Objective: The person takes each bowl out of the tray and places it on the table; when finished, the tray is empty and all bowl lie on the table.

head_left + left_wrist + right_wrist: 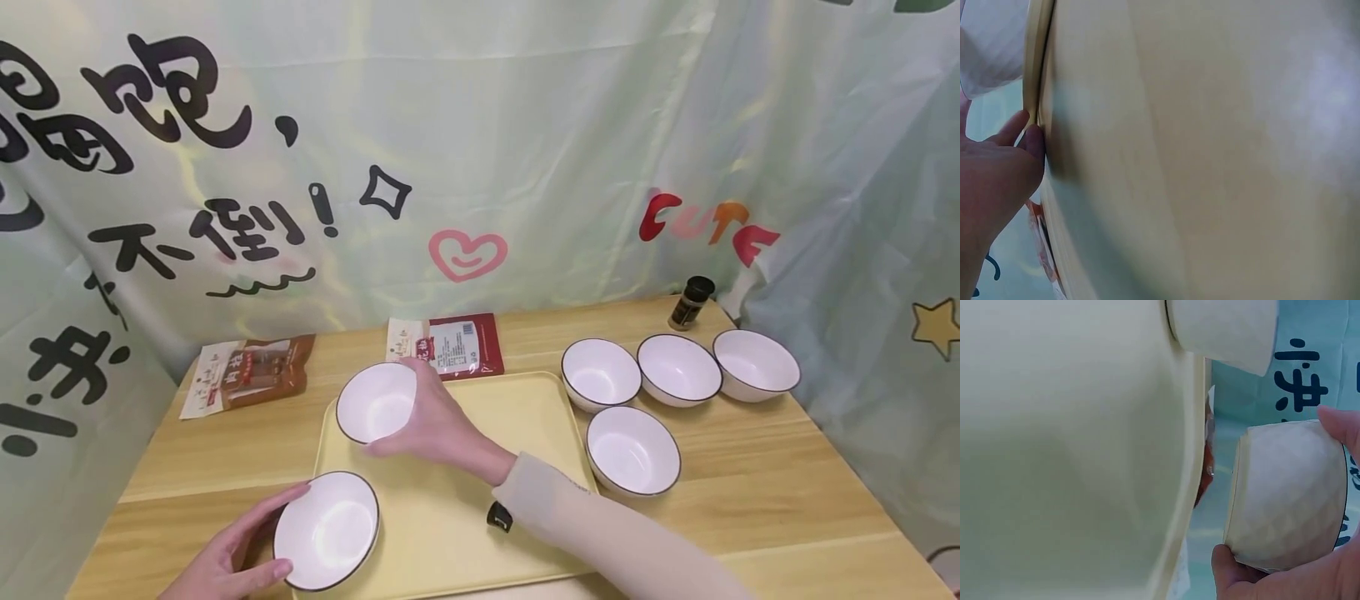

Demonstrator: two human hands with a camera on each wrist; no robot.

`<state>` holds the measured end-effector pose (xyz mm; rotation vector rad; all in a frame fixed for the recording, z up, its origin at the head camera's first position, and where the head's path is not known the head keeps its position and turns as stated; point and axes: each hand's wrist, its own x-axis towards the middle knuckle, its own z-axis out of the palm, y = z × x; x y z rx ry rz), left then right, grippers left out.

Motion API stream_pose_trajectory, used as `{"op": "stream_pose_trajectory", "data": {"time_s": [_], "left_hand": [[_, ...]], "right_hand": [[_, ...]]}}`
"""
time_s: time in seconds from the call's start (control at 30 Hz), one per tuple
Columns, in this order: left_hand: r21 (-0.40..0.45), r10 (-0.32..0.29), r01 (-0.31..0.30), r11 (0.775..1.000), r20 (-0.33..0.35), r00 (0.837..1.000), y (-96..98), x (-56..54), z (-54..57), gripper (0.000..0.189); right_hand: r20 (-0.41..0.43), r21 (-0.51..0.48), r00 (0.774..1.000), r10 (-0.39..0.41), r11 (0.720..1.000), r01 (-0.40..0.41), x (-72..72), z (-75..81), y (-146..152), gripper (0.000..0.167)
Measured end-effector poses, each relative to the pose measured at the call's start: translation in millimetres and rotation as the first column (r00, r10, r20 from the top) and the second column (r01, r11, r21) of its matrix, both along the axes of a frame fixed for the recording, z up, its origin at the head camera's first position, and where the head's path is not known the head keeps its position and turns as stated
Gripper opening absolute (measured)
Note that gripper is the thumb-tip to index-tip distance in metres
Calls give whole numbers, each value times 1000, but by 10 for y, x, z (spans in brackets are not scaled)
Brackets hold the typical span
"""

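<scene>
evidently, right fingers (420, 379) clamped the far bowl (369, 404) over the tray (427, 537), left fingers (287, 497) gripped the near bowl (326, 533); four bowls (600, 372) stood unheld, right.

The wooden bench (757, 500) is holding a yellow tray (442, 533), brown spice packet (262, 372), red spice packet (457, 346), black-topped spice jar (688, 307) and four white bowls (633, 450).

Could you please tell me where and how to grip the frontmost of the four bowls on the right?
Probably grip the frontmost white bowl by its right rim, from above right: its mouth faces up, wooden table adjoins that side, the tray lies left and another bowl sits behind.
</scene>
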<state>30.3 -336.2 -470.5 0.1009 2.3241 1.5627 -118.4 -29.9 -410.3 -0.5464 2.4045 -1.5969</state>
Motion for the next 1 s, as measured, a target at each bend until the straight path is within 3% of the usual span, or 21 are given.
{"op": "stream_pose_trajectory", "data": {"time_s": [0.17,0.43,0.73,1.0], "left_hand": [[13,-8,9,1000,-60,998,-17,7,10,64],[41,-32,36,998,-98,995,16,6,19,63],[115,-119,144,983,-198,973,-5,-21,-12,67],[87,-101,120,989,-195,976,6,-7,-6,67]], "right_hand": [[-15,9,1000,13,1000,-13,76,90,128,127],[7,-9,1000,-20,1000,20,187,294,521,129],[-5,16,997,-79,997,79,236,491,963,128],[-33,40,988,-151,987,153,249,559,1361,126]]}}
